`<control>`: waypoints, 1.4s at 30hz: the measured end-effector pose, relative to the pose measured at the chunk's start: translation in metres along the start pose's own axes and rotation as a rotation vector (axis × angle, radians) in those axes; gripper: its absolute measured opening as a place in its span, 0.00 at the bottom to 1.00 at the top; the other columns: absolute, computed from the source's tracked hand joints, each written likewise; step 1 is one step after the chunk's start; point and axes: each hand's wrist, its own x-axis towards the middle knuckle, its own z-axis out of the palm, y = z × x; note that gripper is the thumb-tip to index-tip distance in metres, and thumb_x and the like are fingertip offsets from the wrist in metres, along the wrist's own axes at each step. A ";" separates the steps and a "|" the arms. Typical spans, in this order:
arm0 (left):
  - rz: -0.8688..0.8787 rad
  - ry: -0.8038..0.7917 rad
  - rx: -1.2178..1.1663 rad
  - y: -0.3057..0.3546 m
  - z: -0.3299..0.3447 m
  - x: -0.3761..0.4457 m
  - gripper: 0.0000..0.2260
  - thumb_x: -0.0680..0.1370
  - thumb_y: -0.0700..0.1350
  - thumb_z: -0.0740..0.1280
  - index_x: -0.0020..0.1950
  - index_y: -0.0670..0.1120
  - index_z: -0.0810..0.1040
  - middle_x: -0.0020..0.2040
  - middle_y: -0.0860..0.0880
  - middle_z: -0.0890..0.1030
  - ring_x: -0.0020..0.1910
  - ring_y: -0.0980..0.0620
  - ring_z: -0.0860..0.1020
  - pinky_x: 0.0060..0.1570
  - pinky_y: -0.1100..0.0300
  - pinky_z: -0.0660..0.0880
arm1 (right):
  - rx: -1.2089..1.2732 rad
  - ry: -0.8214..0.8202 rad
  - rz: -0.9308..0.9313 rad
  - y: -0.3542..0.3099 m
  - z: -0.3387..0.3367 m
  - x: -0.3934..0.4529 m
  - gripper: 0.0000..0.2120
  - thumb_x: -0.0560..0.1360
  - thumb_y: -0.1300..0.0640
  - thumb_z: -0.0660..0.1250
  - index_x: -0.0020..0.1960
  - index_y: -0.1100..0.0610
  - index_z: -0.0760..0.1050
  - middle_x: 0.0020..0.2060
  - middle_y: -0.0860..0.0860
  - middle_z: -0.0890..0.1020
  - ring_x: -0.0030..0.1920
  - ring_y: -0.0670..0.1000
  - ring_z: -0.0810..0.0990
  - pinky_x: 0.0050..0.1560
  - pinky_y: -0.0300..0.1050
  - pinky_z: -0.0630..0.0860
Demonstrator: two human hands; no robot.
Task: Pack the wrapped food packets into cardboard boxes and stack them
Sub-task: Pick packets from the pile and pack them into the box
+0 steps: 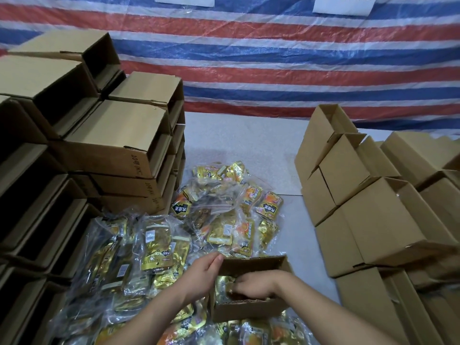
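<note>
A tarp (273, 58) striped in red, white and blue hangs across the back, creased and glossy. Two white paper sheets (184, 0) are fixed near its top edge, cut off by the frame. Below it lies a pale grey tabletop (239, 143).

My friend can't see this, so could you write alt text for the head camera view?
A person's right hand pushes a gold packet into an open cardboard box steadied by the left hand, amid loose bagged packets and box stacks on both sides.
</note>
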 end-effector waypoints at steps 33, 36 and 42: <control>-0.022 0.102 0.794 0.056 -0.029 0.162 0.27 0.80 0.58 0.61 0.77 0.49 0.64 0.74 0.46 0.67 0.70 0.45 0.70 0.68 0.48 0.70 | 0.463 0.750 -0.112 0.077 -0.079 -0.013 0.22 0.83 0.42 0.53 0.36 0.53 0.67 0.33 0.49 0.73 0.36 0.48 0.73 0.40 0.46 0.68; -0.022 0.075 0.873 0.055 -0.020 0.190 0.29 0.79 0.58 0.62 0.78 0.50 0.60 0.77 0.46 0.63 0.73 0.45 0.66 0.72 0.46 0.66 | 0.476 0.751 -0.143 0.078 -0.086 -0.010 0.22 0.83 0.43 0.53 0.36 0.53 0.67 0.31 0.48 0.71 0.34 0.46 0.71 0.39 0.45 0.68; -0.109 0.041 0.905 0.052 -0.011 0.223 0.23 0.83 0.52 0.57 0.77 0.50 0.62 0.79 0.46 0.60 0.76 0.43 0.62 0.74 0.42 0.62 | 0.479 0.747 -0.129 0.082 -0.099 -0.003 0.20 0.83 0.44 0.54 0.35 0.52 0.65 0.31 0.48 0.70 0.33 0.46 0.69 0.38 0.46 0.66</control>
